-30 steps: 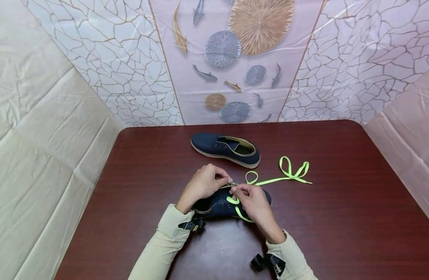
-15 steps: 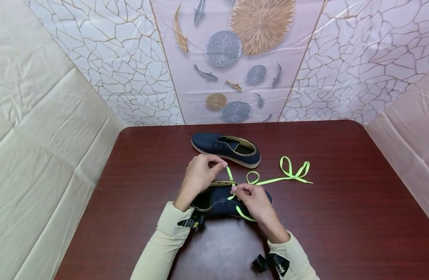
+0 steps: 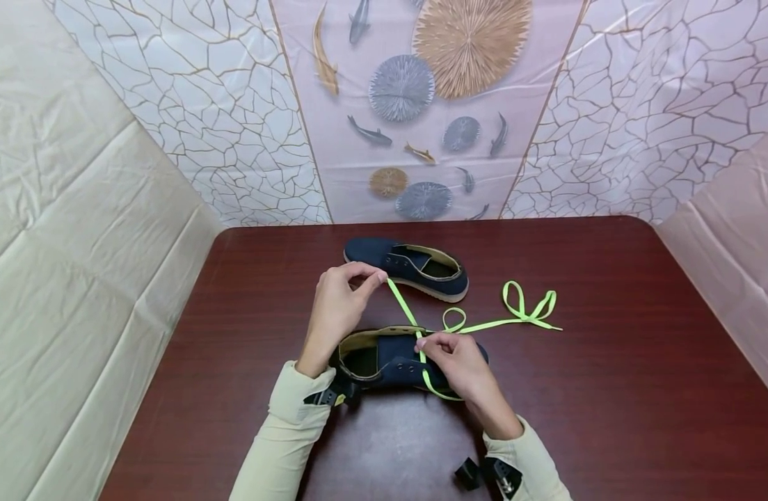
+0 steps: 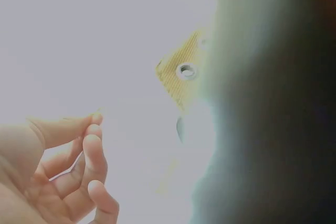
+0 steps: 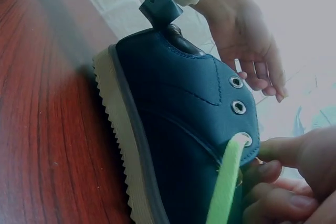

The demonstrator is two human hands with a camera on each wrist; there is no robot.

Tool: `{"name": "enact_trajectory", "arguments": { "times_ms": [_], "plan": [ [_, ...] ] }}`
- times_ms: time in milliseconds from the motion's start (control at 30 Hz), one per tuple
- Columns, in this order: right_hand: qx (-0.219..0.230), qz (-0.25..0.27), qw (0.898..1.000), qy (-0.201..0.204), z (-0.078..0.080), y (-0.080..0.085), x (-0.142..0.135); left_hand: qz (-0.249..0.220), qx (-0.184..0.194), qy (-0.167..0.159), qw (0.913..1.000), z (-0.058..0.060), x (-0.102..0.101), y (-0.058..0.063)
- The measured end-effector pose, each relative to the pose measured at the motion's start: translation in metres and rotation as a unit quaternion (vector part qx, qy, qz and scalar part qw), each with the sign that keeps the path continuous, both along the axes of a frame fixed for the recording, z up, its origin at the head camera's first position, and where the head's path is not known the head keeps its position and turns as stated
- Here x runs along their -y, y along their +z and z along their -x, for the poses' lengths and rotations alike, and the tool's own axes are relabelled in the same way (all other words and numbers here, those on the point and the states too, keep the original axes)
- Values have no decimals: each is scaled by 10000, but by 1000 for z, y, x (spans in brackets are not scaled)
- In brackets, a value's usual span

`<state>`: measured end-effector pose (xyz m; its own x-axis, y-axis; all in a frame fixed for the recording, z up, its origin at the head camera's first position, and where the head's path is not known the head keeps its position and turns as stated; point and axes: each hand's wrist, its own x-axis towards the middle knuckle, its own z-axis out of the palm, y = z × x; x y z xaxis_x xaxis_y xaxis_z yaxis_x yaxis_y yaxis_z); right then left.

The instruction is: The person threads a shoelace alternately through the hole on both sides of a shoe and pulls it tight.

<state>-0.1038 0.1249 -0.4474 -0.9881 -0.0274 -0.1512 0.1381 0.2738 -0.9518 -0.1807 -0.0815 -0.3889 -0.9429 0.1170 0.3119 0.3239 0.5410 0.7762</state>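
Note:
A navy shoe (image 3: 393, 372) with metal eyelets lies on the table, toe pointing right. A neon-green shoelace (image 3: 401, 303) crosses its opening and runs through a front eyelet on the near flap. Above and left of the shoe, my left hand (image 3: 340, 306) pinches the lace's end between thumb and fingertips, the lace taut. My right hand (image 3: 460, 365) is over the front of the shoe, its thumb and fingers gripping at the flap's edge beside the laced eyelet. In the right wrist view, the lace (image 5: 227, 182) leaves that eyelet; the exact grip is partly hidden.
A second navy shoe (image 3: 368, 252), without a lace, stands behind, toe left. To the right, the rest of the green lace (image 3: 493, 324) lies in loops on the dark red-brown table (image 3: 616, 390). A patterned cloth (image 3: 234, 125) hangs beyond the table's far edge.
My left hand has moved up and left from the shoe, drawing the lace out between the hands. The lace's small loop over the shoe has straightened. My right hand has hardly moved.

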Motion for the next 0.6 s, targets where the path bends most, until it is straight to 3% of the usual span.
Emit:
{"name": "enact_trajectory", "arguments": {
  "times_ms": [267,600],
  "plan": [
    [-128,-130,9995,239,-2,3,-1,-350,-202,130,9991,1,3,1],
    [-37,-409,9984,388,-1,2,-2,-1072,-694,366,9911,0,14,13]
  ]
}}
